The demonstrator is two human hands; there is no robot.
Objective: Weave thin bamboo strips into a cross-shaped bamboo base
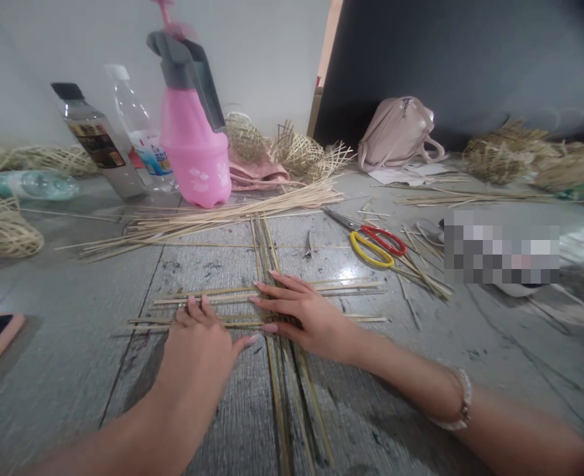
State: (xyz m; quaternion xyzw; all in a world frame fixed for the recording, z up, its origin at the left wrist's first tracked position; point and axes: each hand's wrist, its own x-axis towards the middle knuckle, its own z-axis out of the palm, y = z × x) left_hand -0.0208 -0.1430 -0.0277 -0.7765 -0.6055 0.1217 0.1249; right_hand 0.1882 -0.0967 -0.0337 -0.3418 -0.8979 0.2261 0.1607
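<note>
1. In the head view, a pink spray bottle (195,145) is standing upright on the counter (222,423).
2. The lengthwise strips (279,403) and the crosswise strips (240,324) are crossing in front of the spray bottle, on the person's side and a little to its right. Which strip is passing over which, I cannot tell, because a hand is covering the crossing.
3. The left hand (193,354) is resting on the crosswise strips, almost straight in front of the spray bottle. Its fingers are bending down onto the strips, with the thumb pointing wide away.
4. The right hand (316,317) is lying over the crossing, in front of the spray bottle and to its right. Its fingers are spreading rather wide; how hard they are pressing, I cannot tell.
5. For handling the strips well, in my judgement, the left fingers should be holding the crosswise strips flat, while the right fingers should be adjusting only one strip at a time. The gaps should be staying even and the crossing square.
6. A bundle of loose strips (292,198) is lying just in front of the spray bottle. Scissors (345,223) are lying in front and farther right of it, apart from both hands.
</note>
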